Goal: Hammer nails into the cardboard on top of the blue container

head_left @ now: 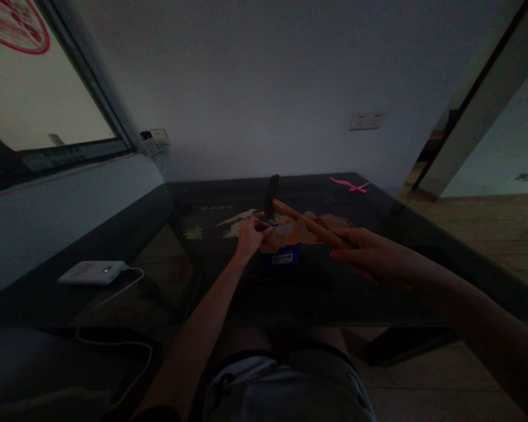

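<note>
Right hand (356, 252) is gripping the hammer (305, 221) over the blue tub (284, 257); left hand (249, 234) is curling beside the tub, hold unclear, calling for careful taps!

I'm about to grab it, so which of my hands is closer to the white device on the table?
Left. Your left hand is right of the white device, near the hammer head; your right hand is farther right, gripping the hammer's wooden handle.

On dark glossy table (378, 212): white rectangular device (92, 273), left of frame; blue container (284, 258), centre; thin pink ribbon (352, 187) behind it, right of centre. Dark-headed wooden-handled hammer (308, 223) above container.
</note>
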